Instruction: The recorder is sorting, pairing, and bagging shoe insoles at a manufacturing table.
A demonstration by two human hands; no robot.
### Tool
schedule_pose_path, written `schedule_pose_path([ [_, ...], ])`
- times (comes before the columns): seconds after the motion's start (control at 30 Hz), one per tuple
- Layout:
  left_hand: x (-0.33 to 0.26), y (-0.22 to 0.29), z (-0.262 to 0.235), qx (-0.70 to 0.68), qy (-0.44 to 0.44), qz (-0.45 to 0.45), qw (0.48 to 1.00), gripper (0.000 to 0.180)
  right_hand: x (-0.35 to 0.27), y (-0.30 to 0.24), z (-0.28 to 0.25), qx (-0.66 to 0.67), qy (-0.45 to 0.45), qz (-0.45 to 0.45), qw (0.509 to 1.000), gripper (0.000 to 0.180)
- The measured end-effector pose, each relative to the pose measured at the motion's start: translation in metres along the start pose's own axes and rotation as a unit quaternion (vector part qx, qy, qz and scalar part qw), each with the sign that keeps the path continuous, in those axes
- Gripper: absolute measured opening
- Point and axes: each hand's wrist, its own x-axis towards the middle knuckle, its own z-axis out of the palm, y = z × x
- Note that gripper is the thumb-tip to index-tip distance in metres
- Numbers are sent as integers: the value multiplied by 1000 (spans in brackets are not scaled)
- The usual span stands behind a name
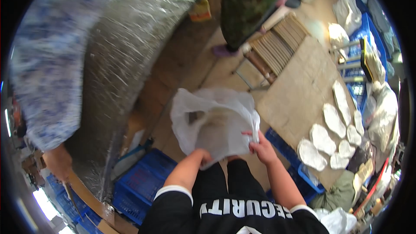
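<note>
A white translucent plastic bag (216,123) hangs in front of my legs, its mouth spread wide and facing up. My right hand (262,148) is closed around the bag's right rim, the index finger reaching over the edge. At the near left edge my left hand (201,156) grips the plastic, its fingertips partly hidden by the folds. Something pale shows faintly through the bag, too blurred to name.
Several white insole-shaped pieces (323,138) lie on a board-topped table (290,99) at right. Near it stands a slatted folding chair (277,45). Blue plastic crates (141,186) sit at lower left. Beside a film-covered table (121,56), another person's hand (58,162) holds a thin tool.
</note>
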Motion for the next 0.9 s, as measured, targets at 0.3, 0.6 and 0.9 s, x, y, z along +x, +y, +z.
schedule_pose_path([
  [0.3,-402,116,-155,-234,281,693,621,18,7,28,1,-12,155,52,987,61],
  [0.6,-479,218,-312,-558,217,645,475,15,15,51,33,76,194,71,975,61],
  [0.9,-319,131,-184,-114,328,468,812,20,3,1,33,121,171,73,975,25],
])
